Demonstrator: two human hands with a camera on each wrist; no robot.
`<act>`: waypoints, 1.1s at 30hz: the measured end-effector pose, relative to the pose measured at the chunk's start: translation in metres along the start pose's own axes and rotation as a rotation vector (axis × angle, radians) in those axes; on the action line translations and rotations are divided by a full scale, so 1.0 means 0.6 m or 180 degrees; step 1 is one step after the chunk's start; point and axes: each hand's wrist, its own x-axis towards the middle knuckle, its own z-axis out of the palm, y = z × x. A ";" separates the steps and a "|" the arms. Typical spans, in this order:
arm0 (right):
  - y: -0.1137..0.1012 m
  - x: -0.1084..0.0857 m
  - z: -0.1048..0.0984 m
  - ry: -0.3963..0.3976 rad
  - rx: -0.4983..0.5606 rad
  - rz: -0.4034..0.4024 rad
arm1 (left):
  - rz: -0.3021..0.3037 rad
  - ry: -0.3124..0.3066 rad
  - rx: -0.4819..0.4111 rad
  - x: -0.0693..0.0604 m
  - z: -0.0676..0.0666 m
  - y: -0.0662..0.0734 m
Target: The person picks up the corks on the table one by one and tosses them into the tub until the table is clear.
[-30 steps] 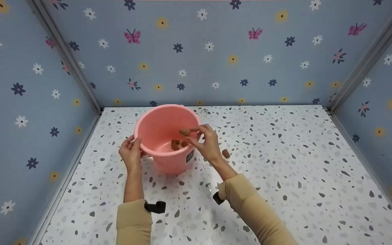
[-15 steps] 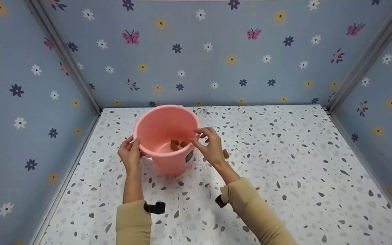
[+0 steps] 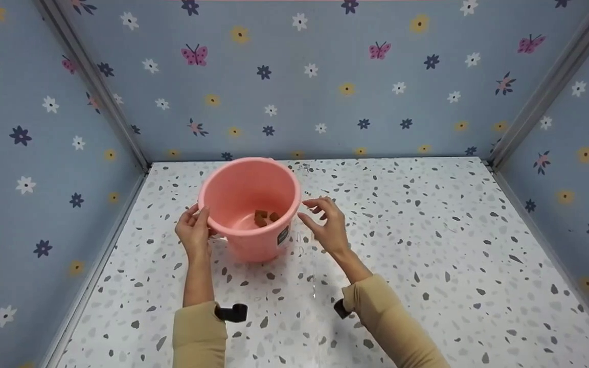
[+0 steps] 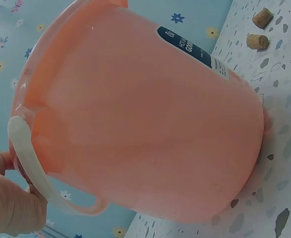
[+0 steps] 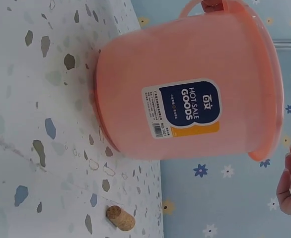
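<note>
A pink bucket (image 3: 253, 245) stands on the speckled table, with several brown corks (image 3: 261, 214) lying on its bottom. My left hand (image 3: 195, 230) grips the bucket's rim on the left, near the white handle (image 4: 31, 153). Just outside the right side of the rim is my right hand (image 3: 331, 225), thumb and fingers apart, holding nothing. The left wrist view shows two corks (image 4: 257, 41) on the table beyond the bucket. One cork (image 5: 120, 218) lies by the bucket in the right wrist view. In the head view no cork shows on the table.
Blue flowered panels (image 3: 304, 76) enclose the white speckled table (image 3: 427, 245) at the back and both sides. The bucket carries a dark printed label (image 5: 182, 106). A black wrist camera (image 3: 233, 312) sits at my left sleeve.
My right hand held a cork over the bucket, then let it go, and has moved right, out past the rim. A cork on the table has become hidden in the head view. My left hand stays put.
</note>
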 end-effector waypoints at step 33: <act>0.149 -0.070 -0.045 0.0019 -0.0474 0.0723 | 0.0520 0.0122 0.0033 0.048 -0.009 -0.071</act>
